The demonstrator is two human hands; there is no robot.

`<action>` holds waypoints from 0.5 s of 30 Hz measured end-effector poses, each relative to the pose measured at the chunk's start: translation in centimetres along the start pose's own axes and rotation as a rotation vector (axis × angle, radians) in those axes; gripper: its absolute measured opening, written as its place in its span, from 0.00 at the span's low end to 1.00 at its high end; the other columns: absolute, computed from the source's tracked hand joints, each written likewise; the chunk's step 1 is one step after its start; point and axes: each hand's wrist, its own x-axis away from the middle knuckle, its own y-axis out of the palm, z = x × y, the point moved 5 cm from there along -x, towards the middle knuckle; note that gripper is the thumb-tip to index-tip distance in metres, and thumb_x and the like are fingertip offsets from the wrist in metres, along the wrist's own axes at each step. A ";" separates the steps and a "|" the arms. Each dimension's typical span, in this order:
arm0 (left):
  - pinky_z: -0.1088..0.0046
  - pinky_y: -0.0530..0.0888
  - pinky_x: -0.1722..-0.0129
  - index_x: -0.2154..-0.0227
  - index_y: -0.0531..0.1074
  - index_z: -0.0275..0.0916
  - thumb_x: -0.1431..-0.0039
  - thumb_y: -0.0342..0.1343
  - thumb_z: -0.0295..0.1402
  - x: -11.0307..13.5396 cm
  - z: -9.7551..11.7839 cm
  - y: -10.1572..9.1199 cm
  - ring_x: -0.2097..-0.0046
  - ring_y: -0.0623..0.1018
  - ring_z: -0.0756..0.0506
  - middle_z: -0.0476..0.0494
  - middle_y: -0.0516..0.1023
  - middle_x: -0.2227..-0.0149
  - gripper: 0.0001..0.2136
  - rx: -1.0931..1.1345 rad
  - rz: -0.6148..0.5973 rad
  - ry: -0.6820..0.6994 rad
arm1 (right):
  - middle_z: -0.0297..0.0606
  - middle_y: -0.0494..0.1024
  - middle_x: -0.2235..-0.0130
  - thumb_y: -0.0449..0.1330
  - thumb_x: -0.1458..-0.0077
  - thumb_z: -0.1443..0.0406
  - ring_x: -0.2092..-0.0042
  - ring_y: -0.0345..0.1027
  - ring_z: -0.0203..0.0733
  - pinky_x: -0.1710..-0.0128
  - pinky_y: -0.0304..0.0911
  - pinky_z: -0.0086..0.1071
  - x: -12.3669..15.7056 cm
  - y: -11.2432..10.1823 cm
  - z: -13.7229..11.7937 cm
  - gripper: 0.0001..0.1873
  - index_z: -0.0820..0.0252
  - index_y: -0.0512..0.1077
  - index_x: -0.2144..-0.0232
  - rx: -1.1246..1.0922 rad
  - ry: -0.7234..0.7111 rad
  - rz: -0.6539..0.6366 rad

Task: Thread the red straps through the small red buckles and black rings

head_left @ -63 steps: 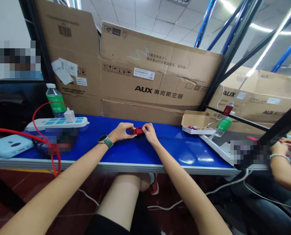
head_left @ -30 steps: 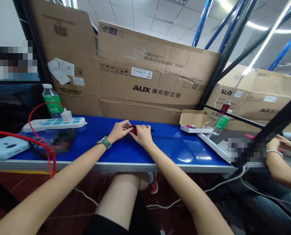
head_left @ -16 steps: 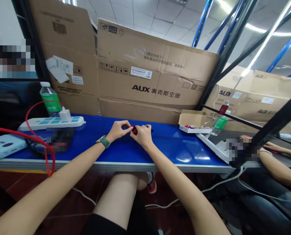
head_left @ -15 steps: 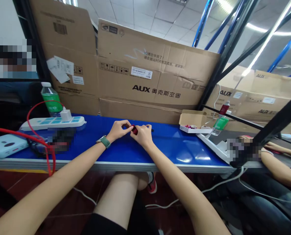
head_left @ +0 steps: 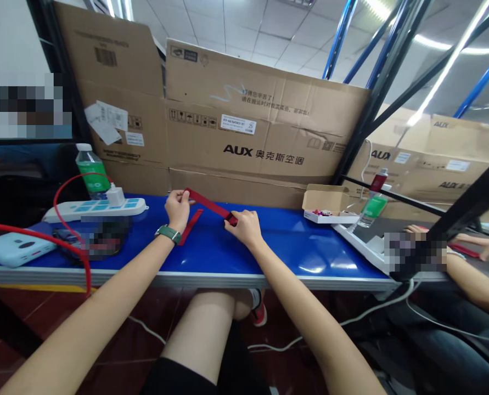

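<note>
The left hand (head_left: 177, 207) pinches a red strap (head_left: 209, 203) that slants to a black fitting (head_left: 230, 217) held in the right hand (head_left: 245, 226). Another red length (head_left: 191, 226) (joined or not, unclear) shows beside the watch (head_left: 169, 234).

A glossy blue-topped table (head_left: 293, 247), its front edge ridged and silver-grey, carries a long white plastic power strip with light-blue sockets (head_left: 96, 209) at back left; a rounded pale-blue boxlike device (head_left: 16, 248) at front left; a dark, partly pixelated bundle (head_left: 106, 238) beside that; a flat red strip (head_left: 191, 227), apparently resting near the middle; a small open white-and-brown cardboard box (head_left: 319, 218) at back right.
</note>
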 end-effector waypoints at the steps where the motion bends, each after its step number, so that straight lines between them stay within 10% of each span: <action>1: 0.76 0.75 0.73 0.61 0.67 0.39 0.37 0.54 0.36 -0.1 -0.5 0.0 0.73 0.80 0.49 0.48 0.75 0.69 0.07 0.043 0.019 -0.056 | 0.42 0.79 0.70 0.60 0.42 0.54 0.64 0.69 0.46 0.61 0.49 0.36 0.0 -0.1 0.0 0.14 0.57 0.75 0.69 0.007 -0.005 -0.001; 9: 0.77 0.75 0.74 0.56 0.59 0.43 0.32 0.48 0.32 -1.6 -1.8 -2.7 0.78 0.73 0.54 0.56 0.67 0.72 0.05 0.365 0.340 -0.376 | 0.45 0.81 0.63 0.61 0.42 0.55 0.58 0.72 0.48 0.54 0.57 0.37 -0.2 -0.5 3.7 0.15 0.58 0.78 0.60 -0.088 0.140 0.074; 15: 0.83 0.70 0.81 0.66 0.67 0.38 0.39 0.57 0.28 -1.7 -0.9 -1.4 0.81 0.67 0.56 0.53 0.68 0.76 0.03 0.626 -0.132 -0.595 | 0.44 0.81 0.58 0.58 0.44 0.63 0.60 0.75 0.46 0.56 0.66 0.35 0.0 1.0 9.8 0.21 0.62 0.74 0.48 -0.328 0.501 0.158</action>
